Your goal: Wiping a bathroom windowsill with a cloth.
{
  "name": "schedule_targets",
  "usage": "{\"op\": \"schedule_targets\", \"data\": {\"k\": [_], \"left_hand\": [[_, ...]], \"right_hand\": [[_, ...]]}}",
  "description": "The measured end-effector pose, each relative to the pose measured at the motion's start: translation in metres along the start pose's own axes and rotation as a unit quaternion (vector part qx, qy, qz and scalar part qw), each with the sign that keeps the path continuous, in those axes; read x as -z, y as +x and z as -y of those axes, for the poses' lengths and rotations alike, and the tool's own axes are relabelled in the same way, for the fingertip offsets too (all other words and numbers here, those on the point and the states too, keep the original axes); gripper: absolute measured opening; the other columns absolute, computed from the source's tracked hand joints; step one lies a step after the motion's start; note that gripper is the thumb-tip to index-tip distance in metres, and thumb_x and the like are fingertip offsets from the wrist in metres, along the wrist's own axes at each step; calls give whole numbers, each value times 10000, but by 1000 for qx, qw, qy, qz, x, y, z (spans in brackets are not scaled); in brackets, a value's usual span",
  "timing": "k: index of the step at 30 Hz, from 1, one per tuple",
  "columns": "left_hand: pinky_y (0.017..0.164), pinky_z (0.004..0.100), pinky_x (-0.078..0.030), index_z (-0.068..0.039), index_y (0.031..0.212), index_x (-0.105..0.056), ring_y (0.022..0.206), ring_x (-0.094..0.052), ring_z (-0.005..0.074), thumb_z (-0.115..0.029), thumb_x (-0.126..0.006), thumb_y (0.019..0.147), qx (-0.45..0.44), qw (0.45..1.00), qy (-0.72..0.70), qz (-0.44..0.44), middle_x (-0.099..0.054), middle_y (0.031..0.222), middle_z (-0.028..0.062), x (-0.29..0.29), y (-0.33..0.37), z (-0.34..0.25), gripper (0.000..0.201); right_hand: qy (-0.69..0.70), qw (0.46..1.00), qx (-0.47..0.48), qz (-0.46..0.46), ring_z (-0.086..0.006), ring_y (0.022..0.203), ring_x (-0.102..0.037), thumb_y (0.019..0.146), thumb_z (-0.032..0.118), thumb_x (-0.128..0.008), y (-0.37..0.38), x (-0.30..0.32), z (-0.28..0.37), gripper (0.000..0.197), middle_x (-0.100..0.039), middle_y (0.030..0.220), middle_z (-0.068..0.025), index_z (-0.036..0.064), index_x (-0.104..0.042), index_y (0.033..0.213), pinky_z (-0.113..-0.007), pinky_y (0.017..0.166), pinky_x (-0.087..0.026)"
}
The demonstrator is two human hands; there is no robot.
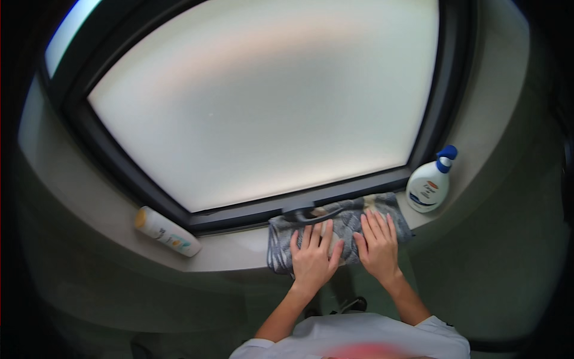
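A grey patterned cloth (pixel 281 242), folded and looking like a towel, lies along the window sill and hangs slightly over its front edge. Flat on its left half rests my left hand (pixel 314 254), fingers stretched out and spread. My right hand (pixel 378 244) presses on the right half in the same way, palm down. Neither hand grips anything. Just beyond my left fingertips, the dark window handle (pixel 311 214) sticks out over the cloth's back edge. What lies under my palms is hidden.
To the right on the sill stands a white pump bottle (pixel 427 188) with a blue top. A white bottle with a yellow cap (pixel 167 232) is at the left. Behind the cloth rises a frosted window (pixel 287 107) in a dark frame (pixel 239 221). The pale sill (pixel 233 248) curves around.
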State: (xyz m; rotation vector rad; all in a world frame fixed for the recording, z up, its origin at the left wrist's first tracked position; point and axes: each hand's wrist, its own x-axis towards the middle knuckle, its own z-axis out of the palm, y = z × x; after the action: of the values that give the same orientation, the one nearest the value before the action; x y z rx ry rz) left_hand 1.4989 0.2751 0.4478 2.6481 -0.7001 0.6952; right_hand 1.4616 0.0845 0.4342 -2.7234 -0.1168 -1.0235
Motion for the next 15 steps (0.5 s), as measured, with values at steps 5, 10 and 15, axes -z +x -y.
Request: {"op": "schedule_targets", "data": {"k": [5, 10, 15], "left_hand": [[1221, 529, -317, -108, 1451, -686, 1426, -567, 357, -392, -651, 1029, 35, 998, -22, -42, -637, 1514, 170, 23, -41, 61, 509], [1244, 529, -283, -109, 1442, -690, 1464, -525, 339, -354, -591, 1049, 149, 985, 17, -87, -614, 1549, 148, 54, -83, 144, 473], [1250, 542, -263, -107, 1435, -693, 1448, -523, 347, -316, -532, 1059, 167, 975, 77, -120, -634, 1518, 140, 49, -94, 163, 459]], "right_hand": [[71, 996, 40, -20, -382, 1369, -603, 1000, 309, -662, -1, -41, 60, 515, -667, 1429, -232, -66, -685, 1351, -544, 1207, -398], [147, 980, 133, 15, -382, 1364, -606, 990, 348, -679, 21, -71, 154, 572, -666, 1417, -251, -87, -663, 1360, -538, 1196, -416], [199, 968, 152, 4, -378, 1329, -624, 981, 402, -703, 31, -76, 180, 604, -676, 1391, -254, -94, -676, 1325, -514, 1182, -438]]}}
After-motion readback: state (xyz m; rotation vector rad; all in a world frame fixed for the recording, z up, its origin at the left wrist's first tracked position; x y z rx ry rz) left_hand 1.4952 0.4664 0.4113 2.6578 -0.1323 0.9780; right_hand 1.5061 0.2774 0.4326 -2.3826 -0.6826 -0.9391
